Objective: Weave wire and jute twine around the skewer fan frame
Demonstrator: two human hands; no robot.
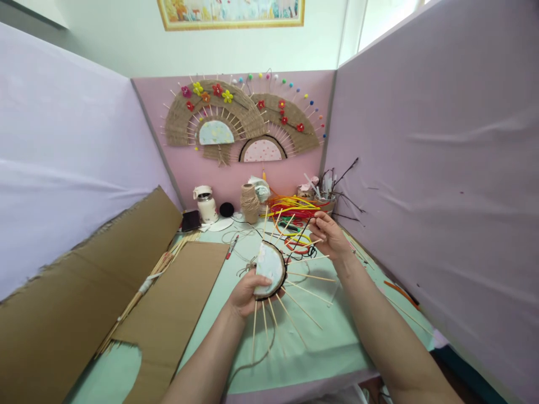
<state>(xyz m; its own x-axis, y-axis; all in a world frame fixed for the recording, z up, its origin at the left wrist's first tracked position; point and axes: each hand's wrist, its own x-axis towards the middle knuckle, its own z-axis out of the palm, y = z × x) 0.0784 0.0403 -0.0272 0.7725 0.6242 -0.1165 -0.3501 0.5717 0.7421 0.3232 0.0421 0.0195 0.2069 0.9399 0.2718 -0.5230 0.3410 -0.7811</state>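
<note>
My left hand [246, 294] is closed around the flat edge of a half-round fan base [269, 266], its thumb on the pale blue face. Thin wooden sticks [309, 276] radiate from the curved rim, which is edged in black. My right hand [330, 235] is raised to the right of the base, fingertips pinched on a black cord [304, 231]. The cord slants down from those fingers to the rim, among the upper sticks. The fingers of my left hand behind the base are mostly hidden.
Cardboard sheets [185, 292] and a bundle of sticks [145, 286] lie at left. Behind are a twine spool [250, 203], a white jar [207, 207], colourful pipe cleaners [295, 206] and a pot of twigs [326, 203]. A red marker [232, 247] lies nearby. Finished fans [217, 106] hang on the pink panel.
</note>
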